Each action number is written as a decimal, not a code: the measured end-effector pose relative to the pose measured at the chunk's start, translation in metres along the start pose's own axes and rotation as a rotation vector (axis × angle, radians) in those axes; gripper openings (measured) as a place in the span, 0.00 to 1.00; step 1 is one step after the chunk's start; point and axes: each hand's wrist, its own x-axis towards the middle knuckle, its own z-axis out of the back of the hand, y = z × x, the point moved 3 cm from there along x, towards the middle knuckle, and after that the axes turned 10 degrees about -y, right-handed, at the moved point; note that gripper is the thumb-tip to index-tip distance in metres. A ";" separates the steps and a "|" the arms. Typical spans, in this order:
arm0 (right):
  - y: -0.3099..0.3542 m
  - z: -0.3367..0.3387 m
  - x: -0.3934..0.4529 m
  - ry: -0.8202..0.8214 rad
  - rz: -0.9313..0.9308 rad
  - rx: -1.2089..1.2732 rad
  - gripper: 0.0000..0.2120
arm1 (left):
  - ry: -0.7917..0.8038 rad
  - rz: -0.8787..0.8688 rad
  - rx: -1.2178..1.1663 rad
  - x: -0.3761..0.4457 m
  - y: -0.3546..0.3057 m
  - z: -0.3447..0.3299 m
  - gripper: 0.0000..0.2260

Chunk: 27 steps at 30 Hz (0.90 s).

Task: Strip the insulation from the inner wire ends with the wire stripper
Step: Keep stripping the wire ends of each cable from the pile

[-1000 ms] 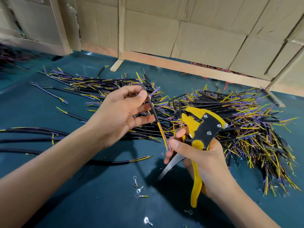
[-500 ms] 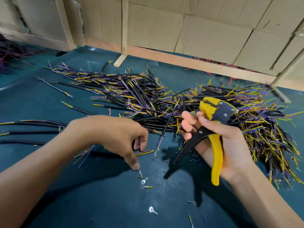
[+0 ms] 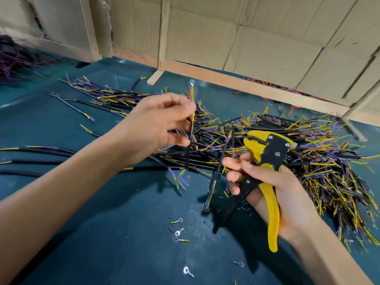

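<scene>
My left hand [image 3: 160,124] pinches a short black cable [image 3: 190,138] and holds it upright above the table. Yellow and purple inner wires stick out of its top, one tipped with a ring terminal [image 3: 192,82], and more inner wires fan out below the hand. My right hand [image 3: 273,188] grips the yellow and black wire stripper [image 3: 267,153], jaws pointing up and left, about a hand's width right of the cable. A second black cable [image 3: 218,173] slants down beside my right fingertips; I cannot tell whether they hold it.
A big pile of cut black cables with yellow and purple ends [image 3: 287,145] spreads over the dark green table [image 3: 102,243]. Long black cables [image 3: 41,151] lie at the left. Loose ring terminals [image 3: 177,232] and insulation bits lie near the front. Cardboard walls [image 3: 226,38] stand behind.
My left hand has come up from the table surface with a black cable and now holds it upright. My right hand with the stripper has barely shifted.
</scene>
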 end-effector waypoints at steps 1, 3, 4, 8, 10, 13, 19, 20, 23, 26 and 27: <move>0.000 -0.002 -0.001 0.006 0.027 -0.077 0.07 | -0.001 0.048 -0.135 0.000 0.000 0.000 0.02; -0.001 -0.005 -0.004 0.013 0.065 -0.163 0.10 | -0.010 0.114 -0.294 0.003 0.000 0.001 0.03; -0.001 -0.006 -0.006 0.015 0.074 -0.176 0.10 | -0.019 0.143 -0.354 0.004 0.001 0.001 0.04; -0.003 -0.009 -0.008 0.002 0.101 -0.181 0.07 | -0.038 0.230 -0.525 0.003 0.004 -0.001 0.03; -0.002 -0.011 -0.009 0.001 0.091 -0.137 0.06 | -0.046 0.243 -0.535 0.002 0.008 -0.003 0.04; -0.001 -0.015 -0.009 0.015 0.036 -0.069 0.07 | -0.052 0.272 -0.527 0.001 0.014 -0.007 0.05; -0.005 -0.013 -0.009 0.065 0.008 -0.065 0.06 | -0.090 0.221 -0.423 -0.003 0.023 -0.014 0.06; -0.006 -0.013 -0.008 0.074 0.001 -0.051 0.07 | -0.106 0.195 -0.388 -0.005 0.024 -0.016 0.06; -0.008 -0.010 -0.005 0.096 -0.014 0.002 0.07 | -0.132 0.110 -0.166 -0.005 0.023 -0.018 0.05; -0.006 -0.005 0.000 0.076 -0.001 0.035 0.08 | 0.109 -0.177 0.478 -0.002 0.003 -0.004 0.04; -0.005 -0.003 0.001 0.059 0.003 0.036 0.09 | 0.268 -0.273 0.733 -0.003 -0.002 0.003 0.06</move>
